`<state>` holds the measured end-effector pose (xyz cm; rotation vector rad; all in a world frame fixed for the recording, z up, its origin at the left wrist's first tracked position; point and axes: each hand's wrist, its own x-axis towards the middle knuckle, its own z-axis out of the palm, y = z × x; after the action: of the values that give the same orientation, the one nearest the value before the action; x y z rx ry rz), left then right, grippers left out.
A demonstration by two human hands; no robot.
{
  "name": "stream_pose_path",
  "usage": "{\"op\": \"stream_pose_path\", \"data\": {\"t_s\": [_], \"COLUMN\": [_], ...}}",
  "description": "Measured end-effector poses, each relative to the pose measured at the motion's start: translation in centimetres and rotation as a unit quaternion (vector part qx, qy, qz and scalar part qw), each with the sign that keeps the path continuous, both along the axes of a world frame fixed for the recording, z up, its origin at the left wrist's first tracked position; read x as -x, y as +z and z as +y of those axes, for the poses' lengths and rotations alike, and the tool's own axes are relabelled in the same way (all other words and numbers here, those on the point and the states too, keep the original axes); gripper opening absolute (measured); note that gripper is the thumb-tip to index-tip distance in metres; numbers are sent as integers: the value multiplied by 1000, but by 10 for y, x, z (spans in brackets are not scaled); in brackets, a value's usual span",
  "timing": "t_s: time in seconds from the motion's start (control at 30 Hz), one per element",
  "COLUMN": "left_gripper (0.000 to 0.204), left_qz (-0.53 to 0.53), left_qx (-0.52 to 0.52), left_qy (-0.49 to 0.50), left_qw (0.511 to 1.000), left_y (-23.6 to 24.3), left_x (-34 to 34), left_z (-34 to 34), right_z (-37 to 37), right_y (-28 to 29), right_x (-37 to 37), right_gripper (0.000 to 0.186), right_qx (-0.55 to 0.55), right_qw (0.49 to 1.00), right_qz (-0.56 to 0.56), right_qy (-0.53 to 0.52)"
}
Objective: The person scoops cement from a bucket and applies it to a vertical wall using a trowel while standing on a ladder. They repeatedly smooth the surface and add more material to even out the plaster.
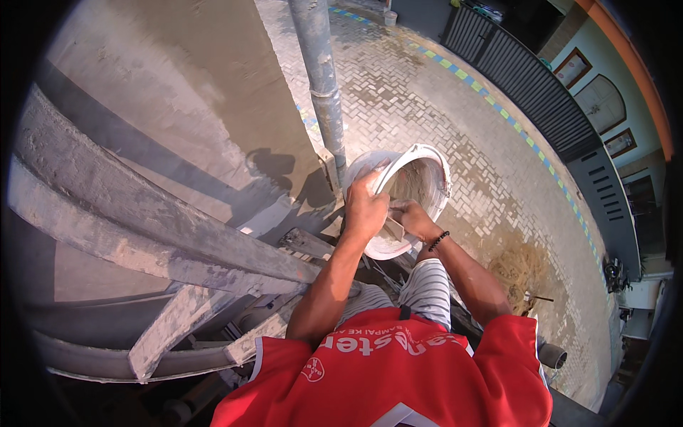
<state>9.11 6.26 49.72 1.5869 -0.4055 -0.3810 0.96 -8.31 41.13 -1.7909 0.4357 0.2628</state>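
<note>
A white bucket point(447, 186), smeared with grey mortar, is tilted in front of my body, its mouth turned toward me. My left hand point(366, 212) is closed on the bucket's rim at its left side. Grey mortar point(413, 179) coats the inside. My right hand point(418, 219), with a dark beaded bracelet on the wrist, is at the near side of the mouth. Its fingers are closed on a small flat, brownish piece point(393, 229), perhaps a trowel or scraper; its kind is partly hidden by the hand.
On the left rises a wall with wet grey plaster point(206, 57). A metal pole point(318, 78) stands just beyond the bucket. Mortar-stained beams point(142, 220) cross the left side. Far below lie paving blocks point(384, 92), a sand heap point(518, 267) and a dark gate point(523, 78).
</note>
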Motion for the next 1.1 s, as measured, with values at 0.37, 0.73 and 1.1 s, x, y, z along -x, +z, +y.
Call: {"op": "stream_pose_path", "data": {"t_s": [0.37, 0.73, 1.1], "left_gripper": [64, 61, 57], "left_qz": [158, 168, 102], "left_qx": [199, 334, 316], "left_qy": [97, 221, 217], "left_qw": [962, 901, 918], "left_y": [36, 46, 35], "left_x": [2, 6, 11], "left_z": [23, 39, 70], "right_z": [14, 9, 45], "right_y": [25, 161, 468], "right_x": [21, -35, -169], "right_gripper": [33, 42, 50], "right_qx": [-604, -642, -55], "right_qw": [780, 705, 767], "right_qz": [-54, -299, -633], "right_qy": [-154, -42, 88]}}
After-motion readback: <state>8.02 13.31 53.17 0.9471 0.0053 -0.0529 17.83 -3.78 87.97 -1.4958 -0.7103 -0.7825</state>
